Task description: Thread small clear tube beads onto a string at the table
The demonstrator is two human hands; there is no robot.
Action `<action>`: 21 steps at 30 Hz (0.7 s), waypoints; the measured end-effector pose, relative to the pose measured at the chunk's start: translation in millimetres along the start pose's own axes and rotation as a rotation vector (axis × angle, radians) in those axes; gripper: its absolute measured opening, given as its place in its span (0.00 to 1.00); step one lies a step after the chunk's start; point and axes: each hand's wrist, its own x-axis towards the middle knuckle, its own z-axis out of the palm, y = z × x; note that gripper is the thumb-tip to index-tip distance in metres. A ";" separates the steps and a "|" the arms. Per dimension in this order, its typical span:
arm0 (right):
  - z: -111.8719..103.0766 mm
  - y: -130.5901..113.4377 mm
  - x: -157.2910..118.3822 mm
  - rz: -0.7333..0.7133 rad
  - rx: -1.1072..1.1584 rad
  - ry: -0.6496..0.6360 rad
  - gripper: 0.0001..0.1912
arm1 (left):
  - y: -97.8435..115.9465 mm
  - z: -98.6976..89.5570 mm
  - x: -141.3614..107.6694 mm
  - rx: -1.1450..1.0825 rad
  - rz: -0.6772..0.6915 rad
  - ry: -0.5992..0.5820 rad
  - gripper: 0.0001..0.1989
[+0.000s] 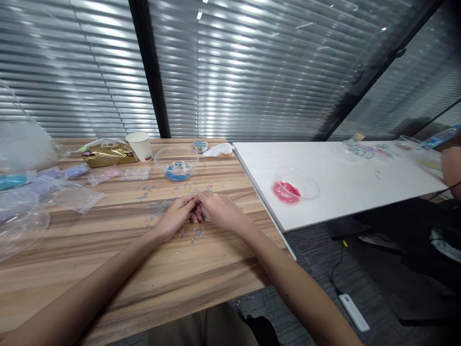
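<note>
Handling clear bits [158, 208], seemingly, left hand [180, 212] and right hand [218, 207] meet, fingers bunched together, can't tell what's pinched, loose bits scattered around them on table [151, 283], next move likely needing fine fingertip control.

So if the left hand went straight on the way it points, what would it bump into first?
Most likely the right hand: the left hand points toward it, and their fingers seem to meet over the wooden tabletop, though actual contact is hard to judge.
</note>
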 end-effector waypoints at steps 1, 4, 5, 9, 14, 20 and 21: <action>0.4 0.2 0.0 -0.001 -0.004 0.002 0.08 | -0.2 0.0 -0.1 -0.006 -0.002 -0.001 0.15; 1.2 0.0 -0.1 0.003 -0.020 0.005 0.09 | 0.1 0.0 -0.4 -0.013 -0.007 -0.002 0.15; 1.2 -0.2 -0.1 0.005 -0.023 0.004 0.09 | 0.4 0.1 -0.5 -0.011 -0.007 -0.001 0.15; -0.3 -1.1 -0.3 0.007 -0.012 -0.002 0.09 | 1.9 0.6 -0.6 -0.007 -0.006 -0.001 0.15; -2.8 -1.7 -0.1 0.014 0.004 -0.012 0.09 | 2.4 0.5 -0.6 -0.016 0.002 0.003 0.14; -0.6 -0.3 0.3 0.013 -0.007 -0.020 0.11 | 5.7 1.1 -1.5 -0.001 -0.006 -0.006 0.14; 0.0 -0.2 0.5 0.013 -0.011 -0.021 0.11 | 6.1 1.3 -1.6 0.003 -0.004 -0.006 0.14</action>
